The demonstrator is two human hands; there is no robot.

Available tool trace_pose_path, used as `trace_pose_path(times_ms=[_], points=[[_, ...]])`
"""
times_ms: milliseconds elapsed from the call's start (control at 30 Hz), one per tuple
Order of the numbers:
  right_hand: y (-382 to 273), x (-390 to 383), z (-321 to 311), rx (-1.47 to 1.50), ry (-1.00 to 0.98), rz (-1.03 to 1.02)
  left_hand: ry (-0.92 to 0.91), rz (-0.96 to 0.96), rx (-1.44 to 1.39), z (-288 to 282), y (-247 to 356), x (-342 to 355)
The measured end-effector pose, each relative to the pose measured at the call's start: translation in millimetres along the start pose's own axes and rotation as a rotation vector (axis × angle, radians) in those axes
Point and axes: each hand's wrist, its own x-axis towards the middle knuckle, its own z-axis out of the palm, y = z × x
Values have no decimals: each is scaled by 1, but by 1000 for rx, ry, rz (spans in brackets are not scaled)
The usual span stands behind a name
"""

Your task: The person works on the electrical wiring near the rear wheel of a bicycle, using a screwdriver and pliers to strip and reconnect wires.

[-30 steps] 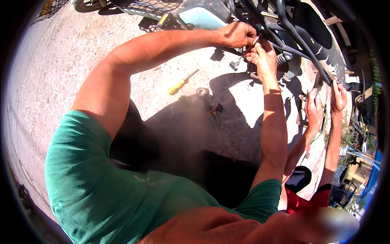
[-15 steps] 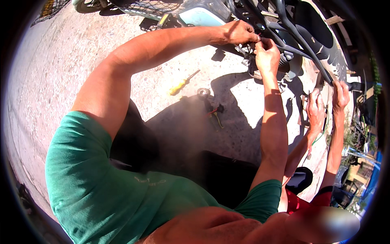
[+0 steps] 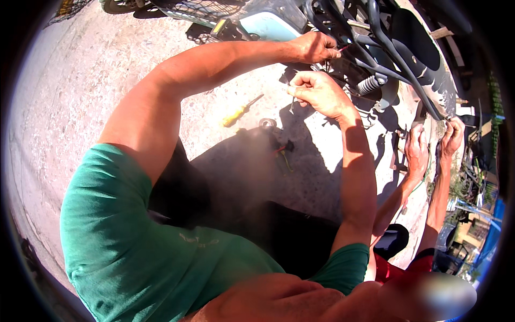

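Note:
At the vehicle's tubular frame (image 3: 375, 27), my left hand (image 3: 315, 48) is closed in a pinch on a thin red wire (image 3: 344, 48). Closer to me, my right hand (image 3: 320, 92) is held over the ground, thumb and forefinger pinched together. A small pale bit shows at those fingertips and a thin strand seems to hang below; I cannot tell what it is. On the ground below lie a yellow-handled screwdriver (image 3: 234, 116), a roll of tape (image 3: 267, 123) and red-and-yellow-handled pliers (image 3: 284, 155), partly in shadow.
A coil spring (image 3: 370, 85) sits under the frame. On the right, another person's two hands (image 3: 417, 145) work near the end of a frame tube. A light-blue panel (image 3: 268, 26) of the vehicle is at the top, with a wheel (image 3: 117, 5) at upper left.
My right hand has drawn away from my left hand, moving left and toward me. The left hand stays by the frame. The other person's hands have shifted slightly down.

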Motion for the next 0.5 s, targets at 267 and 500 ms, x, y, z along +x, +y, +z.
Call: trace_pose_path(times_ms=[267,500], points=[[19,2,-37,-358,395,78,-56,-101,-242,-8,12,-10],[40,14,-71,316,780,15,-62,-18,-115,-7,11,-8]])
